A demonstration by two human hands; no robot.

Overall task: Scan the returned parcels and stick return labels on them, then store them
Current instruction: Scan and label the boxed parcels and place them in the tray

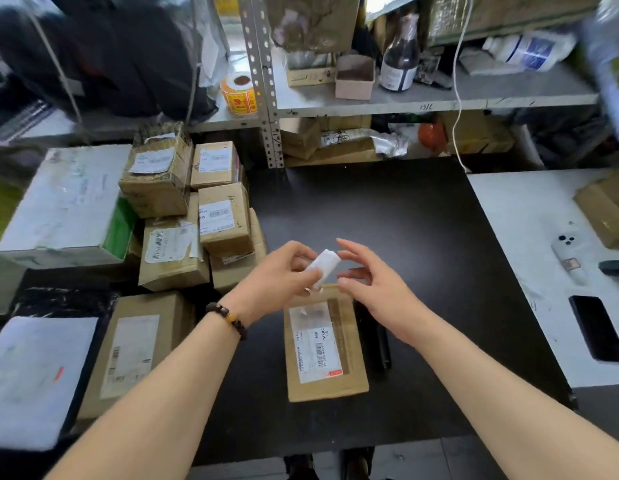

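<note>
A small brown parcel [327, 382] with a white shipping label lies flat on the black table [405, 237], just below my hands. My left hand [277, 275] pinches a curled white label [323, 266] above the parcel's far end. My right hand [367, 275] hovers beside the label with its fingers spread and relaxed, its fingertips close to the paper. A stack of brown labelled parcels [197, 216] stands at the left of the table.
A metal shelf [439, 98] at the back carries a roll of orange stickers [238, 93], a dark bottle [400, 60] and small boxes. On the white surface at the right lie a black phone [597, 327] and a handheld scanner [568, 258].
</note>
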